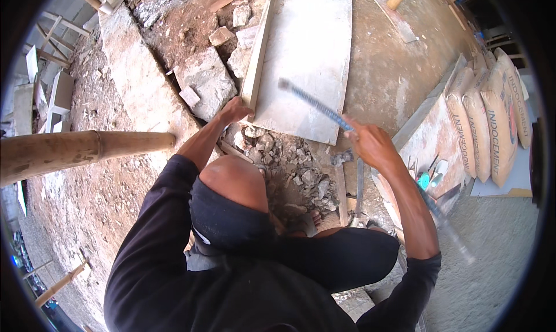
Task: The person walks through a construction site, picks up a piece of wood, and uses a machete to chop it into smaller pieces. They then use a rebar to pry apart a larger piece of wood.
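My right hand [370, 143] is closed around a long ribbed steel bar [318, 104], probably rebar. Blurred by motion, the bar slants across in front of me, its dark far tip over the pale board [307, 48] and its other end past my right forearm. My left hand [236, 110] grips the near end of a wooden batten [259, 54], which runs away from me along the board's left edge. Some of the left fingers are hidden behind the batten's end. Broken rubble [310, 178] lies between my bent legs and the board.
Concrete chunks [205, 83] lie left of the batten, beside a trench. A bamboo pole [87, 152] juts in from the left. Filled cement sacks [492, 117] lean at the right, near a turquoise round object [424, 180]. Wood strips [340, 193] lie by my right knee.
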The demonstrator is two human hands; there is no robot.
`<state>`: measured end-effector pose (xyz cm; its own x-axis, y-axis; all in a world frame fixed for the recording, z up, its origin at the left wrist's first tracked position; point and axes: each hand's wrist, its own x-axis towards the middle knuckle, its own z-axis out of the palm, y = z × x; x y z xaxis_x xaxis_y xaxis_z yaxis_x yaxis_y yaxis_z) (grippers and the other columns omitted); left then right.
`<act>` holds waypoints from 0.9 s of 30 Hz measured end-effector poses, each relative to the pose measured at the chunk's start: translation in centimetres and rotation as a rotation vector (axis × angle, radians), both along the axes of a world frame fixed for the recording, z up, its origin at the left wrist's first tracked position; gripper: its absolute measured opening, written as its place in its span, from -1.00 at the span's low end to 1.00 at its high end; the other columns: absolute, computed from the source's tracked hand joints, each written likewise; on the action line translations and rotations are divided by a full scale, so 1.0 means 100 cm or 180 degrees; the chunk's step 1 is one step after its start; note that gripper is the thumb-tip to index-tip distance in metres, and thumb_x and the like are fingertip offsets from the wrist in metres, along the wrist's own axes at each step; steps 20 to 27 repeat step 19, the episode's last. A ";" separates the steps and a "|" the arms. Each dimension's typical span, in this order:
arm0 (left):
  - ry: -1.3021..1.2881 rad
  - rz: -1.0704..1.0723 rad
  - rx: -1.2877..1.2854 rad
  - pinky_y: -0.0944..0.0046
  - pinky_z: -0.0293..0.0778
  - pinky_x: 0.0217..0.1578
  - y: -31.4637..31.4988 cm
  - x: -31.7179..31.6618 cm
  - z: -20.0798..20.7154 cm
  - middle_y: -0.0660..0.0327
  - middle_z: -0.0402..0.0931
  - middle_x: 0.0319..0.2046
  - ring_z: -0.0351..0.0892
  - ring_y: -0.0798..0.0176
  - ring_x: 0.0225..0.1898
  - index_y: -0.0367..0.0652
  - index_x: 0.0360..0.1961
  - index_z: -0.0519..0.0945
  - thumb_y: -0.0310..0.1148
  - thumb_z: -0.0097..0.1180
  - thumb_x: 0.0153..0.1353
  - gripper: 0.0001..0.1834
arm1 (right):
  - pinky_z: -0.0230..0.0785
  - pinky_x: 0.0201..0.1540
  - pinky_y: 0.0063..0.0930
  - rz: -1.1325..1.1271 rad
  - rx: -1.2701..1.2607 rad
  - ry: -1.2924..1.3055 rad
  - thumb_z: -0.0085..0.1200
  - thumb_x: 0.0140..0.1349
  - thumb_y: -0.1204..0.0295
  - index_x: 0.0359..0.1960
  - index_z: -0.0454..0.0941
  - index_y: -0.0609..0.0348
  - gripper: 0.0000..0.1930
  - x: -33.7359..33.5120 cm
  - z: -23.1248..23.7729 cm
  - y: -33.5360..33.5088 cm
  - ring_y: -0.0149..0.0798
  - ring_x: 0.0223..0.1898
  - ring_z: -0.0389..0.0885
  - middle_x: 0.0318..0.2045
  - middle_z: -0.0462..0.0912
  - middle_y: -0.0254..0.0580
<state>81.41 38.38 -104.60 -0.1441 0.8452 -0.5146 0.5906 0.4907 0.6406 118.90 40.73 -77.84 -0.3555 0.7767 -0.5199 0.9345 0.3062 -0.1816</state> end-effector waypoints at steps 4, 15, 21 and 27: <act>-0.0054 -0.0135 -0.0138 0.05 0.55 -0.23 0.005 -0.001 0.000 -0.06 0.66 -0.35 0.64 0.02 -0.28 -0.49 -0.34 0.66 -0.14 0.43 -0.05 -0.49 | 0.59 -0.08 -0.02 0.1230 0.0031 -0.0224 0.10 0.41 0.29 0.19 0.63 0.06 -0.63 -0.018 -0.028 0.012 0.19 -0.18 0.74 -0.25 0.75 0.15; -0.0197 0.0020 0.0125 0.02 0.63 -0.17 -0.002 -0.003 -0.052 -0.24 0.69 -0.26 0.71 -0.15 -0.21 -0.46 -0.30 0.68 -0.18 0.39 -0.06 -0.52 | 0.65 -0.17 -0.08 0.2173 -0.0036 -0.1327 0.07 0.20 0.51 -0.22 0.76 0.20 -0.78 -0.171 -0.042 0.049 0.06 -0.13 0.78 -0.15 0.78 0.02; -0.0067 -0.0001 0.0079 0.02 0.65 -0.14 -0.003 0.002 -0.027 -0.25 0.69 -0.12 0.71 -0.22 -0.09 -0.47 -0.16 0.66 -0.20 0.35 -0.04 -0.47 | 0.66 -0.15 -0.06 0.2215 -0.0099 -0.1398 0.09 0.21 0.47 -0.18 0.77 0.20 -0.77 -0.187 -0.044 0.053 0.06 -0.14 0.79 -0.15 0.79 -0.01; -0.0067 -0.0001 0.0079 0.02 0.65 -0.14 -0.003 0.002 -0.027 -0.25 0.69 -0.12 0.71 -0.22 -0.09 -0.47 -0.16 0.66 -0.20 0.35 -0.04 -0.47 | 0.66 -0.15 -0.06 0.2215 -0.0099 -0.1398 0.09 0.21 0.47 -0.18 0.77 0.20 -0.77 -0.187 -0.044 0.053 0.06 -0.14 0.79 -0.15 0.79 -0.01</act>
